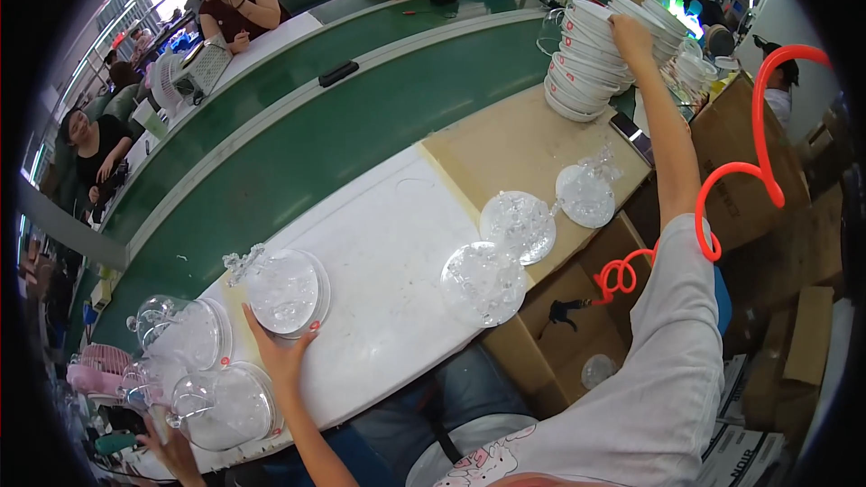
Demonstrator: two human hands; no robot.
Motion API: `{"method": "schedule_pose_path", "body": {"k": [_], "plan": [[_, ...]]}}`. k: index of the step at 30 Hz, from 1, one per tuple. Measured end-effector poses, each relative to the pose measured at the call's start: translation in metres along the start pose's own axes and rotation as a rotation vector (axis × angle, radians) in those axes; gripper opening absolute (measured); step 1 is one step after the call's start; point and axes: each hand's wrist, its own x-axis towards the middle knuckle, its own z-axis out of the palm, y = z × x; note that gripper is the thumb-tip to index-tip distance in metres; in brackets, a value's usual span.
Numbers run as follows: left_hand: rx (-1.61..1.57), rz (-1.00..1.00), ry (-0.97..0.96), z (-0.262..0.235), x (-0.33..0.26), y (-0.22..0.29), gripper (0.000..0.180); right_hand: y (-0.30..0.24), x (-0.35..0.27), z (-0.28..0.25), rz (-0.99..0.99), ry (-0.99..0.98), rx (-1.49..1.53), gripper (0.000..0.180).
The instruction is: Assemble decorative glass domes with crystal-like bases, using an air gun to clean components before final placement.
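Observation:
My left hand [281,350] grips the near edge of a round white base with a clear dome [287,293], its thumb and fingers spread along the rim. This piece rests on the white work surface [388,243]. My right arm stretches far to the right, where my right hand [631,39] is closed on the rim at the top of a tall stack of round white bases [582,63]. Between my arms lie white discs with clear plastic parts on them, one [484,284] on the white surface and another [588,196] on the tan board.
More domed pieces [224,404] stand at the left, beside another person's hand [170,449] and a pink fan [97,368]. A green conveyor belt [298,171] curves behind the table. A red coiled air hose [765,126] hangs at the right, above an open cardboard box [577,343].

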Motion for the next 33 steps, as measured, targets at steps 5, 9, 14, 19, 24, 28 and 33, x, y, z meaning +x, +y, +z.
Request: {"method": "schedule_pose_path", "body": {"k": [5, 9, 14, 19, 24, 28, 33], "plan": [[0.371, 0.036, 0.095, -0.014, -0.02, 0.013, 0.102, -0.015, 0.006, -0.024, 0.045, 0.191, 0.345, 0.022], [0.484, 0.245, 0.159, -0.022, -0.046, 0.053, 0.068, -0.103, -0.011, -0.087, -0.062, -0.102, 1.342, 0.041], [0.186, 0.33, 0.12, 0.018, -0.034, 0.099, 0.05, -0.253, -0.109, -0.137, -0.06, -0.819, 1.997, 0.036], [0.158, 0.506, 0.061, 0.074, 0.01, 0.122, 0.071, -0.316, -0.179, -0.185, -0.118, -1.331, 2.027, 0.038], [-0.173, 0.342, -0.109, 0.109, 0.037, 0.094, 0.076, -0.317, -0.18, -0.204, -0.403, -1.528, 1.623, 0.039], [-0.053, 0.344, -0.293, 0.098, 0.037, 0.081, 0.065, -0.257, -0.153, -0.197, -1.229, -1.14, 0.85, 0.04], [0.108, 0.671, -0.256, 0.085, 0.037, 0.076, 0.056, -0.23, -0.187, -0.229, -1.259, -1.22, 0.83, 0.062]]}}
